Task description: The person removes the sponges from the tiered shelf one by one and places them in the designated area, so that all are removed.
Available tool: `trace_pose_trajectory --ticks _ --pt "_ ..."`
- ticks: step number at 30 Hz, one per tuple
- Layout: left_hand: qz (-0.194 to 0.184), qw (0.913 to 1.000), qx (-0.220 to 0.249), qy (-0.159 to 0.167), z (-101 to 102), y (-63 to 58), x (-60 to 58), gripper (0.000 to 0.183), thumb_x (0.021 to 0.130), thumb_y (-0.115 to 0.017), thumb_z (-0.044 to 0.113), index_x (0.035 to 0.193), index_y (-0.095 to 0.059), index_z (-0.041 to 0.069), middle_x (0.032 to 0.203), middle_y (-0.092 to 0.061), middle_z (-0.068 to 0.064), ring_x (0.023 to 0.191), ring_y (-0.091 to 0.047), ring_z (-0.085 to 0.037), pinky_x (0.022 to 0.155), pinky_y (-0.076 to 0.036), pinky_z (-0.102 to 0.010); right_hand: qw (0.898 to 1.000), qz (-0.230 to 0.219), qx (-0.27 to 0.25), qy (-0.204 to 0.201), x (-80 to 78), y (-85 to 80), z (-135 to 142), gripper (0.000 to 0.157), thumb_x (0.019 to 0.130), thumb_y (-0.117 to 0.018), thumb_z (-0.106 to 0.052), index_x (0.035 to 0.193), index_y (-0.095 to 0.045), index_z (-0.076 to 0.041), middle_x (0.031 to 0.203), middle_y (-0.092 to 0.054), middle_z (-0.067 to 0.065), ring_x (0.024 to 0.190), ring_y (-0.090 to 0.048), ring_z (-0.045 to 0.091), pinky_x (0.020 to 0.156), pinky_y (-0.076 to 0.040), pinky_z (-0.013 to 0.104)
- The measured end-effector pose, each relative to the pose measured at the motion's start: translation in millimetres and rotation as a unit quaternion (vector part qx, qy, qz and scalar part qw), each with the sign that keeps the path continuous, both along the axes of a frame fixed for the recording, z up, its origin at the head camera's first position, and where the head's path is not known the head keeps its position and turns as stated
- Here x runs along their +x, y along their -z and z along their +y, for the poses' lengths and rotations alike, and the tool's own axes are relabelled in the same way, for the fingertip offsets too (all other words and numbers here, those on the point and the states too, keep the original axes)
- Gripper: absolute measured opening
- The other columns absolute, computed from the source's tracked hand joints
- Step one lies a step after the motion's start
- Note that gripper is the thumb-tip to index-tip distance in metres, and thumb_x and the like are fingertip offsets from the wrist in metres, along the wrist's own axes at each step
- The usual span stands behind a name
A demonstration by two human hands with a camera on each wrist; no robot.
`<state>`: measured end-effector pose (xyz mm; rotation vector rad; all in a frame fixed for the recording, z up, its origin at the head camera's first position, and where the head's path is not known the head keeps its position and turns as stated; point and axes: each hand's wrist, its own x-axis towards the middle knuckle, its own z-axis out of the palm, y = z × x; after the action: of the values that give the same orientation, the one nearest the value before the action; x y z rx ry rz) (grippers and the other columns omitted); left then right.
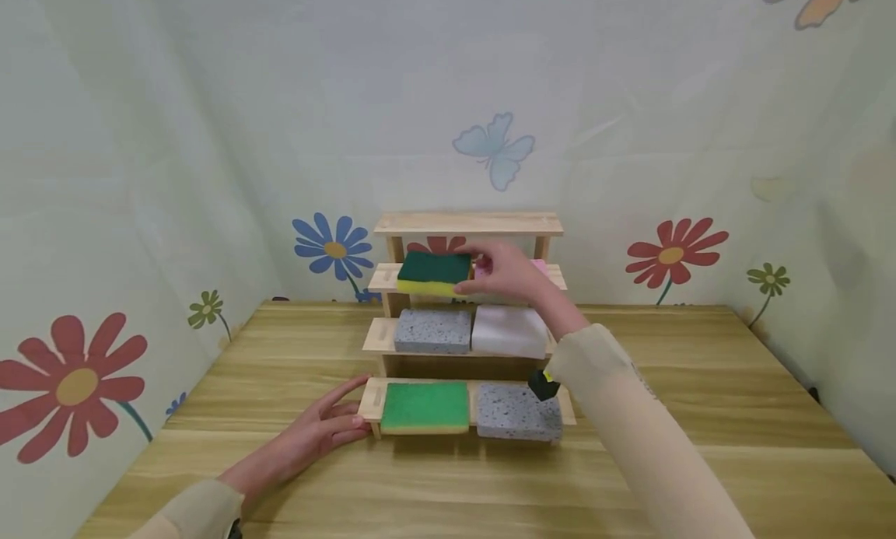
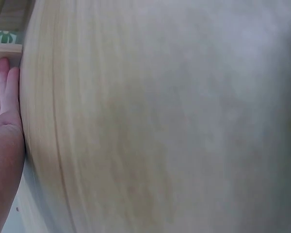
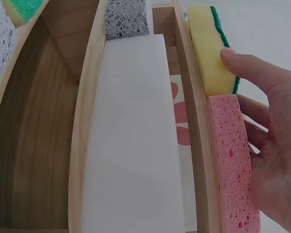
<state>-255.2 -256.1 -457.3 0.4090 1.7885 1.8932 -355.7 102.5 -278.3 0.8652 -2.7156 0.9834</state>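
Observation:
My right hand [image 1: 505,273] pinches the right end of a dark green and yellow scouring sponge [image 1: 434,271] on the second-highest step of a wooden stepped rack [image 1: 467,223]. In the right wrist view the thumb lies on the sponge's yellow side [image 3: 208,58], with the other fingers behind. A pink sponge [image 3: 230,155] sits right beside it, partly under the hand in the head view. My left hand [image 1: 315,432] rests against the left end of the lowest step, fingers extended and touching the wood. In the left wrist view its fingers [image 2: 9,90] reach the step's end.
The middle step bears a grey speckled sponge [image 1: 434,330] and a white block [image 1: 509,330]. On the lowest step lie a green-topped sponge [image 1: 425,405] and another grey speckled block [image 1: 514,414]. The rack stands on a wood-grain table [image 1: 700,414] before a flowered curtain [image 1: 630,96].

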Motion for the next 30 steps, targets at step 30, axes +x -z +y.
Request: trace_pose_trajectory --ticks 30 --pt "0.002 0.9995 0.030 0.004 -2 4.6 0.3 0.078 0.100 -0.051 0.002 0.160 -0.003 0.012 0.133 -0.054 -0.008 0.120 -0.062 -0.018 0.105 -0.051 -0.032 0.992 0.069 -0.084 -0.059 36.5 -30.1 12 0.068 0.081 -0.082 -0.025 0.142 -0.054 -0.019 0.137 -0.059 0.001 0.119 -0.056 0.020 0.100 -0.051 0.043"
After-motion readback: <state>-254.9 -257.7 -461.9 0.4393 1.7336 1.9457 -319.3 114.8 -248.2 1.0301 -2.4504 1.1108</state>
